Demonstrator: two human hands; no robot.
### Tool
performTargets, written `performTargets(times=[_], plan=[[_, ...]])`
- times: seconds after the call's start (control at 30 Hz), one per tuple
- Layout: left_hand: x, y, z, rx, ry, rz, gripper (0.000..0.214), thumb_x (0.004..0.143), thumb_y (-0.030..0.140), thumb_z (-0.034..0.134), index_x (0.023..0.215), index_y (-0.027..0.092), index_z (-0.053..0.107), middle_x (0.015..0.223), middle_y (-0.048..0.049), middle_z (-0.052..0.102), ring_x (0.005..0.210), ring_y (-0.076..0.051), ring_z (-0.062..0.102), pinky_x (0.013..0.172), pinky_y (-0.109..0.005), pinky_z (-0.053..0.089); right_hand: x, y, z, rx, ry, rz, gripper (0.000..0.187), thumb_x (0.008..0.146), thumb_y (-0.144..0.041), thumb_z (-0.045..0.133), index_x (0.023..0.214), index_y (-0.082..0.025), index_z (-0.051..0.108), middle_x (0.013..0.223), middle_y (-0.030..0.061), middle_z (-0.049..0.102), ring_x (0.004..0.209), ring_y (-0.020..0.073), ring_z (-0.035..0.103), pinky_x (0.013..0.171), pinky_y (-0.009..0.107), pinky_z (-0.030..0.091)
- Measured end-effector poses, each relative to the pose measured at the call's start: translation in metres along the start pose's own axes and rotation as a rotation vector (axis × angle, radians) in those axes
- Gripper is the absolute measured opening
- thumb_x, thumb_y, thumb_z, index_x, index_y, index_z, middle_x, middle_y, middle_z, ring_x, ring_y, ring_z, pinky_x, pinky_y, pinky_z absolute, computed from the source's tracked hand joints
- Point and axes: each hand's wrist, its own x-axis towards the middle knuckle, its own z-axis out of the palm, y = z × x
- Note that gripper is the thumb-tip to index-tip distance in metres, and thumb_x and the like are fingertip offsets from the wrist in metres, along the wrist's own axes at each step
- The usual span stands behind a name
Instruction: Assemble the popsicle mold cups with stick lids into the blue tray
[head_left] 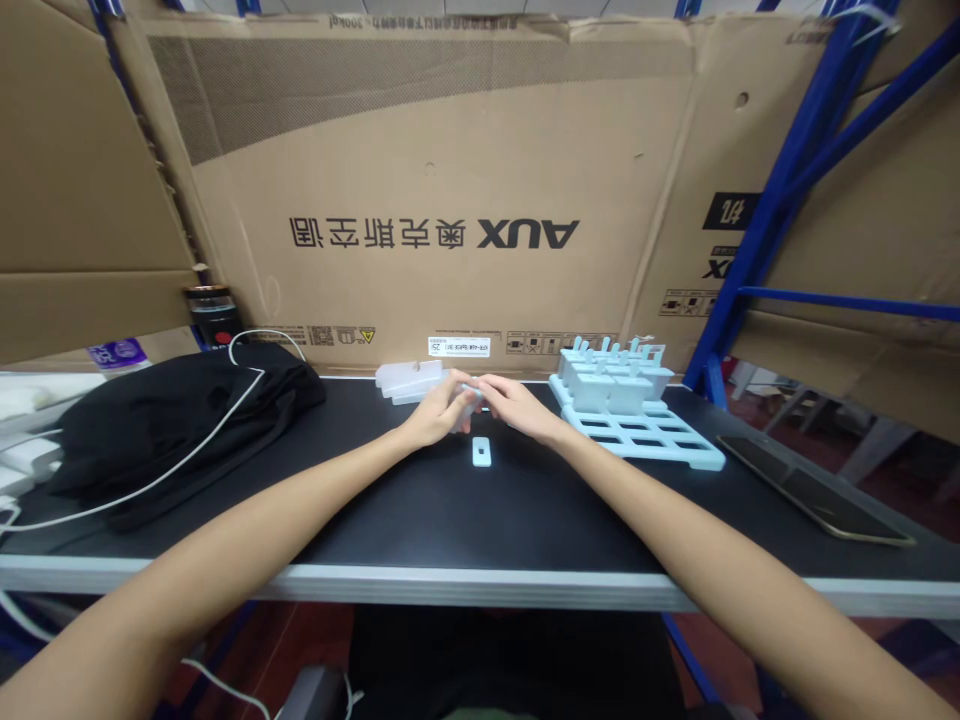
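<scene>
Mid-frame, the left hand [435, 415] grips a translucent plastic piece [470, 395], mostly hidden between its fingers. The right hand [517, 406] meets it from the right; whether it grips is unclear. A pale-blue tab [481, 462] lies just below.

Single head view: from above table's [480, 520] near side, facing forward and down; cardboard [450, 290] beyond.

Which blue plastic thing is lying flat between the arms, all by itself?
The small light-blue plate with a hole, on the dark tabletop. The blue rack and the pieces in it are grouped right of the right hand.
</scene>
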Motion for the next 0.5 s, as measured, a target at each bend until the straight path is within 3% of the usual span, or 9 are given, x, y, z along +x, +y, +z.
performTargets(times=[0.13,0.33,0.4,0.5], plan=[[0.003,0.001,-0.004,-0.035,0.068,-0.047,0.031,0.099,0.052,0.039,0.108,0.022,0.036,0.080,-0.0008,0.067,0.050,-0.011,0.063,0.048,-0.022,0.049,0.000,-0.001,-0.009,-0.200,0.088,-0.027,0.029,0.094,-0.042,0.048,0.099,-0.019,0.064,0.086,0.0025,0.064,0.071,0.0134,0.053,0.066,0.027,0.041],[0.003,0.007,-0.009,-0.045,0.072,-0.074,0.031,0.098,0.053,0.041,0.100,0.022,0.035,0.074,0.0003,0.066,0.047,-0.011,0.061,0.044,-0.022,0.046,-0.001,-0.007,-0.015,-0.290,0.037,-0.082,0.020,0.088,-0.035,0.056,0.083,-0.018,0.064,0.076,0.0008,0.064,0.069,0.0127,0.053,0.067,0.026,0.040],[0.004,0.009,-0.010,-0.026,0.093,-0.089,0.030,0.098,0.052,0.041,0.098,0.022,0.036,0.072,0.0010,0.065,0.045,-0.011,0.060,0.043,-0.021,0.045,-0.003,-0.010,-0.015,-0.272,-0.034,-0.089,0.020,0.086,-0.036,0.060,0.082,-0.018,0.065,0.073,0.0001,0.063,0.067,0.0123,0.053,0.065,0.026,0.040],[0.005,0.008,-0.010,-0.001,0.140,-0.068,0.029,0.097,0.050,0.043,0.096,0.022,0.036,0.071,0.0020,0.065,0.042,-0.009,0.057,0.039,-0.019,0.041,-0.007,-0.013,-0.012,-0.258,-0.303,-0.094,0.024,0.081,-0.042,0.068,0.084,-0.018,0.068,0.071,-0.0005,0.063,0.064,0.0119,0.054,0.062,0.025,0.040]])
